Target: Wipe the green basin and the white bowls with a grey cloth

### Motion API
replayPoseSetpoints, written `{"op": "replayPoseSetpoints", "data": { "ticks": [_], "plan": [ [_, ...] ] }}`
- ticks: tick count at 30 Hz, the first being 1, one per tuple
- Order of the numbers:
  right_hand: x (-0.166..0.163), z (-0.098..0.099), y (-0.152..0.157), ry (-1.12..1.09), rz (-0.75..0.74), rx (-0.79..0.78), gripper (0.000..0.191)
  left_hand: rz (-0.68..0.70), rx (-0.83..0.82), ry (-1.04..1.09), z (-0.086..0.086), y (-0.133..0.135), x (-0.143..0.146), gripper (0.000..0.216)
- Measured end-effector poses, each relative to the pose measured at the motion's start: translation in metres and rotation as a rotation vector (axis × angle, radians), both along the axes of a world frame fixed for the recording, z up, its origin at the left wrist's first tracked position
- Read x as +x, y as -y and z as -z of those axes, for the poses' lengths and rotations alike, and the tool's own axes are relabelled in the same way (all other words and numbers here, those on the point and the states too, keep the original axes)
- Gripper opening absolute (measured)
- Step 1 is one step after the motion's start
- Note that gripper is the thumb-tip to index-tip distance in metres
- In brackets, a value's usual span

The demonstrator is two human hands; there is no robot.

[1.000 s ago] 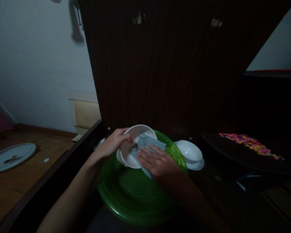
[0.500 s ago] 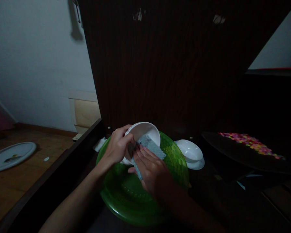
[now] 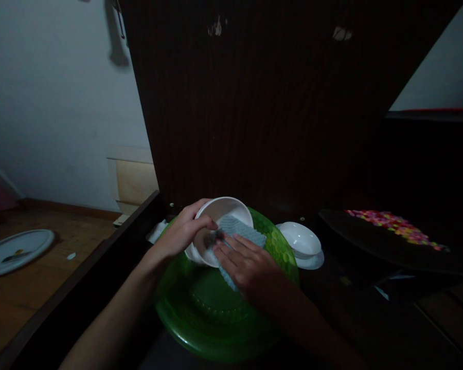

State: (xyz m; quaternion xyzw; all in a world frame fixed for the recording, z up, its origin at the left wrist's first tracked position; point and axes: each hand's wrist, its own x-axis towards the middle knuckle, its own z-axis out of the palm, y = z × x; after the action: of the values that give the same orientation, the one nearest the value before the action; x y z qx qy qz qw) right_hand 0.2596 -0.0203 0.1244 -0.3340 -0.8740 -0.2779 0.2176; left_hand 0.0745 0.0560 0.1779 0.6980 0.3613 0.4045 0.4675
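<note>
My left hand [image 3: 187,228] grips a white bowl [image 3: 226,205] by its left rim, the thumb over the edge. The bowl is tilted, its opening facing me and to the right, above a green basin [image 3: 200,344]. With fingers laid over a light blue-grey cloth [image 3: 237,228], my right hand [image 3: 243,262] presses it against the inside of the bowl. Part of the cloth hangs below the bowl. Another white piece [image 3: 194,254] shows behind the bowl's lower left; its shape is mostly hidden.
Right of the basin, a white bowl [image 3: 301,239] rests on a white dish [image 3: 312,261]. Farther right is a dark surface with a strip of small colourful pieces [image 3: 397,226]. A dark wooden panel [image 3: 254,113] rises behind. Crumpled white tissue [image 3: 157,231] lies left of the basin.
My right hand and the cloth have shifted slightly within the bowl, and the bowl is turned a little more toward me. The left hand keeps its hold.
</note>
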Motion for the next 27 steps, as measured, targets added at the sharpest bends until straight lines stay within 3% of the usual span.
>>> {"op": "replayPoseSetpoints", "data": {
  "ticks": [4,7,12,15,21,24,27],
  "plan": [
    [0.008,-0.001,0.000,0.064,0.012,-0.043,0.029,0.053,-0.041,-0.053,-0.005,-0.001,-0.006,0.032],
    [0.008,-0.003,0.002,0.078,0.013,-0.026,0.026,-0.044,-0.020,-0.105,-0.004,-0.001,-0.010,0.015],
    [-0.002,0.005,0.003,0.033,-0.005,0.035,0.032,-0.054,0.062,-0.132,-0.001,-0.001,-0.010,0.016],
    [-0.013,0.010,0.005,-0.060,-0.013,-0.009,0.033,-0.071,0.162,-0.161,-0.001,0.003,-0.005,0.016],
    [-0.039,0.005,0.013,-0.447,-0.019,-0.275,0.030,-0.193,0.228,-0.144,-0.001,0.016,0.006,0.027],
    [-0.041,0.005,0.013,-0.467,-0.023,-0.206,0.031,-0.191,0.201,-0.088,-0.002,0.020,0.009,0.035],
    [-0.035,0.005,0.013,-0.314,-0.005,-0.049,0.032,-0.112,0.123,-0.006,-0.002,0.020,0.008,0.039]
  ]
}}
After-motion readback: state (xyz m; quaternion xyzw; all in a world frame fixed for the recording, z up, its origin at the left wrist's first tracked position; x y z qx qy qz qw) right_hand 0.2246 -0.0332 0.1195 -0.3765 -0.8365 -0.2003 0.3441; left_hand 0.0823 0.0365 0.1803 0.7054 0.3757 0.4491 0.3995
